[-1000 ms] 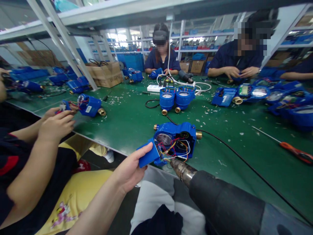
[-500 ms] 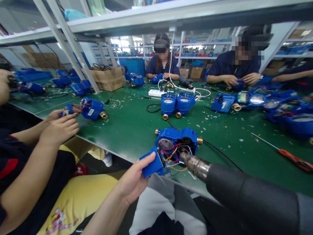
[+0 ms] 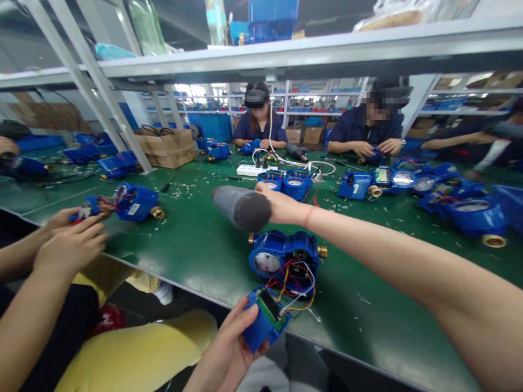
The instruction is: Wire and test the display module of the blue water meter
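Observation:
My left hand grips a blue meter cover with a green circuit board and dark display in it, near the table's front edge. Red, yellow and white wires run from the cover to an opened blue water meter with brass ends, lying on the table. My right hand is closed on a heat gun, held beyond the meter; the gun's rounded dark end faces me and its nozzle is out of sight. Part of the right fingers is hidden behind the gun.
Two blue meters stand behind my right hand, near a white power strip. More meters crowd the right. At left, a co-worker's hands work on another meter. A cardboard box stands farther back.
The heat gun has moved from the meter's front right to beyond it, nozzle turned away. My left hand has tilted the cover, so its circuit board and display show.

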Available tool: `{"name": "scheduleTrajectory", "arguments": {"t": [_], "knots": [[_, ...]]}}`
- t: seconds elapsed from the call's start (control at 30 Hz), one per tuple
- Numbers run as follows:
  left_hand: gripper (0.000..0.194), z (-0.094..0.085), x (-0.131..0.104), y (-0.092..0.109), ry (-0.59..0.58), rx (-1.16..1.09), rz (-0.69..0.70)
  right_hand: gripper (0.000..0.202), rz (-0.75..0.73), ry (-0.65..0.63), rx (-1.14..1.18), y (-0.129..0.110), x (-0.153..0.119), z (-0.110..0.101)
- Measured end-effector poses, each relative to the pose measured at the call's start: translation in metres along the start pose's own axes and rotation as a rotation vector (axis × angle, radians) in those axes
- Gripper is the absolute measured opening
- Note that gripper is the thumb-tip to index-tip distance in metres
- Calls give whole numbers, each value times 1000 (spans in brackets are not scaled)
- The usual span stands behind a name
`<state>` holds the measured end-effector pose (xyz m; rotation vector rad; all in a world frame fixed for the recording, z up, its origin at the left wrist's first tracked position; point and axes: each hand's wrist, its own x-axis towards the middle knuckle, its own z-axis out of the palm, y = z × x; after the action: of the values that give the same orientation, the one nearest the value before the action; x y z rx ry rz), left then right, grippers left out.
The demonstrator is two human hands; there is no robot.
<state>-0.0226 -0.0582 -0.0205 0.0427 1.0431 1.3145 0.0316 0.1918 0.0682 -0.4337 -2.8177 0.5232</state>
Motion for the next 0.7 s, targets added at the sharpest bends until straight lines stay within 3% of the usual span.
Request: {"name": "scheduleTrajectory", "arguments": {"t": [0.23, 0.3, 0.37, 0.47, 0.57, 0.63, 0.7], "knots": [[42, -1, 4, 6, -46, 34, 36, 59, -33, -232, -262, 5, 69, 56], [39, 0, 4, 9, -57, 50, 27, 61, -19, -280, -268, 3, 73, 53], [38, 0, 4, 11, -62, 65, 5, 53, -6, -291, -257, -2, 63, 37], [39, 0, 5, 14, -81, 49, -25, 30, -8, -148, -216, -23, 16, 3], [42, -2, 5, 13, -92, 16, -33, 10, 58, 253, 65, -56, -68, -13], [42, -3, 5, 10, -85, 14, -26, 14, 224, 493, 175, -78, -130, -1], [42, -5, 5, 5, -95, 16, -17, 15, 440, 629, 198, -93, -179, 26]]}}
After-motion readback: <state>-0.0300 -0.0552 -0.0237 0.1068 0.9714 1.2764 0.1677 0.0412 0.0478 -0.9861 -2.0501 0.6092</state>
